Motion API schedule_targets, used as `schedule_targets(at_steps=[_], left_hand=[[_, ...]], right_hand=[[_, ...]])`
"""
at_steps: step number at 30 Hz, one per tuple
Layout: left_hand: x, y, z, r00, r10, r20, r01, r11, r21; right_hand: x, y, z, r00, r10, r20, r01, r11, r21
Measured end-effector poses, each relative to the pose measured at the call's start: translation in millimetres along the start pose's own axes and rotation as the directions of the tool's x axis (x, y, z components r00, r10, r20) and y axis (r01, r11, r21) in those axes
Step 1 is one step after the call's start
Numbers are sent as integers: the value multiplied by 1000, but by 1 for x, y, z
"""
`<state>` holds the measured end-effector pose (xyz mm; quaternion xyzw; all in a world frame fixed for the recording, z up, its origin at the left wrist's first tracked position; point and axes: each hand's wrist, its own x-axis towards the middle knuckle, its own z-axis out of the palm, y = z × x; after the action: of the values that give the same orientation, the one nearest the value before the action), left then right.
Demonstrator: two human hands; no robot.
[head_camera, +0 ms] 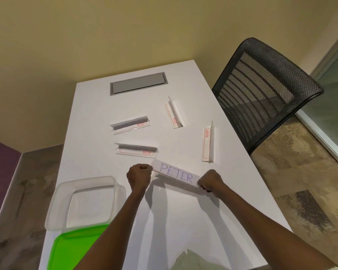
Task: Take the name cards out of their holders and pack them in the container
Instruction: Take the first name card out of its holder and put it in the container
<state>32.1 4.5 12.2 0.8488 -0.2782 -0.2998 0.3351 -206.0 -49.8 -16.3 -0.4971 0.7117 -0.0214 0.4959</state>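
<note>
A white paper name card reading "PETER" (pixel 176 175) sits mid-frame, tilted. Four clear plastic holders (pixel 136 152) lie above it. An open translucent plastic container (pixel 85 201) sits lower left.
</note>
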Motion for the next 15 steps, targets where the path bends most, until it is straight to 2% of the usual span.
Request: schedule_targets(at_steps=[4, 10, 15], left_hand=[[0, -9, -8, 1000, 12, -16, -13, 999, -42], [-4, -32, -8, 999, 33, -34, -35, 998, -52], [-11, -46, -2, 996, 75, -56, -70, 994, 87]], right_hand=[[5, -11, -5, 997, -79, 9, 79, 997, -11], [2, -15, 1, 944, -258, -207, 268, 963, 18], [11, -4, 12, 920, -280, -273, 295, 955, 14]])
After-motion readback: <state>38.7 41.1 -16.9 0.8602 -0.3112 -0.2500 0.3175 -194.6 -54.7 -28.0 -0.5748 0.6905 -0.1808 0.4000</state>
